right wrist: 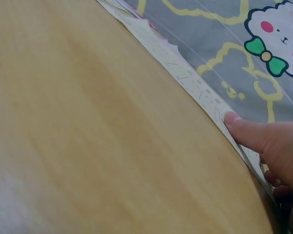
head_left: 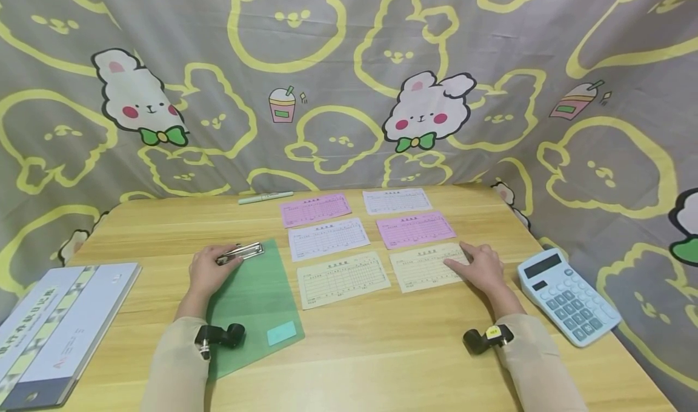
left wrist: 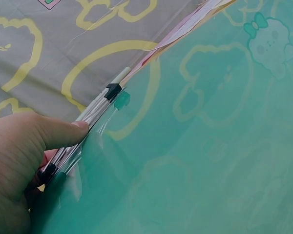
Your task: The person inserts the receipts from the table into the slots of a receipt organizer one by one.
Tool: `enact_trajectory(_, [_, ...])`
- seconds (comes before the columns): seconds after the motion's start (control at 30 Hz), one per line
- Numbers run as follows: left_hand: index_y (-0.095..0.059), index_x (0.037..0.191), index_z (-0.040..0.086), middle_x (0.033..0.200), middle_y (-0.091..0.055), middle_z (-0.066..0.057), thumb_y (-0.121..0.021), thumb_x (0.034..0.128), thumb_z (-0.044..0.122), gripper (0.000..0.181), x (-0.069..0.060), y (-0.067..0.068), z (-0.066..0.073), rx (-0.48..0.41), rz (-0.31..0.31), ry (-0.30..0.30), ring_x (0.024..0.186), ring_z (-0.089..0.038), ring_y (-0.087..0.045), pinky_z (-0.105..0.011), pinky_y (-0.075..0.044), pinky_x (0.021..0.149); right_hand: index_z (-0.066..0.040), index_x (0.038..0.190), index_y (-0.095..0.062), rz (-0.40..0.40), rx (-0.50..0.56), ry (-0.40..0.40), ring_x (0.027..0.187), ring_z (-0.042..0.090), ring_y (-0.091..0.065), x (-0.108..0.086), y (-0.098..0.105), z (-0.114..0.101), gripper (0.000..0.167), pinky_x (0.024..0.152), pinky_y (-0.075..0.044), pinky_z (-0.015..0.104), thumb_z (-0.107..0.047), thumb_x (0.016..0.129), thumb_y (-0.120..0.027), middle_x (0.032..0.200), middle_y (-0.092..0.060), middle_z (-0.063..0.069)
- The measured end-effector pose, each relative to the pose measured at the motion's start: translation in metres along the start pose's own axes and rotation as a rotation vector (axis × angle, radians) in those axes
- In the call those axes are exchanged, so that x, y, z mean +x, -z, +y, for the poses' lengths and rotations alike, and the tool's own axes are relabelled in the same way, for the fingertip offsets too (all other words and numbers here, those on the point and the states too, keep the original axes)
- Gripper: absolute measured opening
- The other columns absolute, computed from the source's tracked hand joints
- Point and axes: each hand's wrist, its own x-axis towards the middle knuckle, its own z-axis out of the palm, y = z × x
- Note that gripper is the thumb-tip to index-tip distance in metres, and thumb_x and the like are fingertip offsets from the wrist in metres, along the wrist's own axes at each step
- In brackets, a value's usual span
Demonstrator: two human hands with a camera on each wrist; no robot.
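Note:
A translucent green clip folder (head_left: 248, 309) lies at the centre left of the table, a metal clip (head_left: 240, 253) along its far edge and a light teal label near its near right corner. My left hand (head_left: 209, 271) holds that clip, its thumb (left wrist: 63, 131) lying over the metal in the left wrist view. My right hand (head_left: 485, 274) rests at the right end of a yellow form slip (head_left: 420, 269), thumb and forefinger spread apart. In the right wrist view the thumb (right wrist: 249, 131) touches the slip; the other fingers are partly hidden.
Left of the right-hand slips lie another yellow slip (head_left: 343, 280), a white one (head_left: 329, 239) and a pink one (head_left: 316, 211). Farther back are a pink slip (head_left: 416, 229) and a white slip (head_left: 397, 201). A pen (head_left: 266, 197), calculator (head_left: 569, 297) and ledger book (head_left: 71, 333) surround them.

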Motion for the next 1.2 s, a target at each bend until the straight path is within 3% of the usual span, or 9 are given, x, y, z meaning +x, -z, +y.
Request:
enact_trajectory(0.37, [-0.057,0.109,0.000,0.103,-0.049,-0.022,-0.063,0.0782,0.021,0.038,-0.0010,0.0015,0.0015,0.009,-0.007,0.007,0.094,-0.038,-0.036,-0.052,-0.021,0.080,-0.003,0.117,-0.051,0.062,0.028,0.005,0.083,0.031,-0.035,0.0009,-0.0051,0.0027,0.062,0.067,-0.027,0.044,-0.050,0.076,-0.057,0.092,-0.042,0.016])
enact_trajectory(0.63, [-0.057,0.109,0.000,0.103,-0.049,-0.021,-0.063,0.0786,0.022,0.037,-0.0008,0.0025,0.0030,0.013,-0.010,0.018,0.095,-0.038,-0.036,-0.051,-0.021,0.080,-0.004,0.112,-0.052,0.092,0.097,0.017,0.100,0.040,-0.026,0.0007,-0.0042,0.0016,0.053,0.075,-0.023,0.053,-0.043,0.078,-0.059,0.113,-0.032,0.025])
enact_trajectory(0.83, [-0.057,0.109,0.000,0.104,-0.049,-0.022,-0.063,0.0790,0.022,0.038,0.0013,0.0041,0.0032,0.018,-0.009,0.015,0.095,-0.039,-0.036,-0.052,-0.021,0.080,0.000,0.115,-0.047,0.080,0.132,0.068,0.103,0.041,-0.032,0.0036,-0.0040,0.0004,0.049,0.082,-0.025,0.053,-0.031,0.080,-0.060,0.112,-0.037,0.026])
enact_trajectory(1.1, [-0.059,0.108,0.001,0.103,-0.051,-0.022,-0.064,0.0776,0.020,0.036,0.0002,0.0019,0.0019,0.007,0.010,-0.007,0.094,-0.038,-0.038,-0.050,-0.023,0.078,0.000,0.131,-0.030,0.047,0.180,0.089,0.116,0.043,-0.026,0.0065,-0.0030,0.0026,0.065,0.092,-0.020,0.052,-0.027,0.080,-0.060,0.129,-0.032,0.025])
enact_trajectory(1.2, [-0.059,0.108,0.002,0.103,-0.051,-0.021,-0.064,0.0774,0.019,0.036,0.0000,0.0014,0.0031,0.008,0.007,0.001,0.094,-0.037,-0.038,-0.050,-0.023,0.079,-0.001,0.128,-0.037,0.046,0.216,0.090,0.116,0.042,-0.029,0.0038,-0.0018,0.0026,0.052,0.092,-0.021,0.052,-0.018,0.082,-0.055,0.128,-0.035,0.023])
